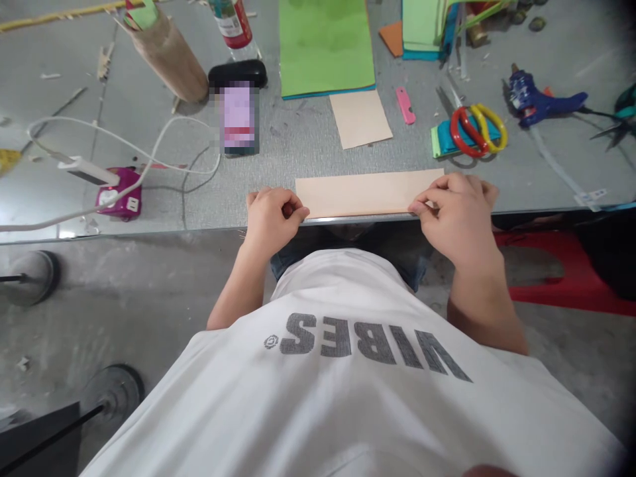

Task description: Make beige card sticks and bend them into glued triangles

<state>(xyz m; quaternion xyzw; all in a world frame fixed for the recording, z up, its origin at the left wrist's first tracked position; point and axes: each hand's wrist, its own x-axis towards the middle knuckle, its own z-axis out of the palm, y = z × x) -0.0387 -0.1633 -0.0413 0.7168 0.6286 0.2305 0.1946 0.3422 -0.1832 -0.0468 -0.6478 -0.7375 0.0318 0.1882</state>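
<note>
A long cream paper strip (pixel 365 193) lies along the front edge of the table, its near edge looking folded or doubled. My left hand (pixel 273 215) pinches the strip's near left corner between thumb and fingers. At the other end, my right hand (pixel 454 209) pinches the near right corner the same way. Just beyond the strip is a smaller cream paper piece (pixel 362 119). Past that lies a stack of green and blue paper sheets (pixel 326 50). A pink utility cutter (pixel 405 106) rests to the right of the small piece.
Scissors (pixel 470 132) with red and yellow handles lie on folded paper at right, near a blue glue gun (pixel 541 99). Leftward are a phone (pixel 238 119), a purple power adapter (pixel 122 195) with a white cable, a paper-filled cylinder (pixel 169 56) and a bottle (pixel 233 26). A red stool (pixel 571 265) stands below.
</note>
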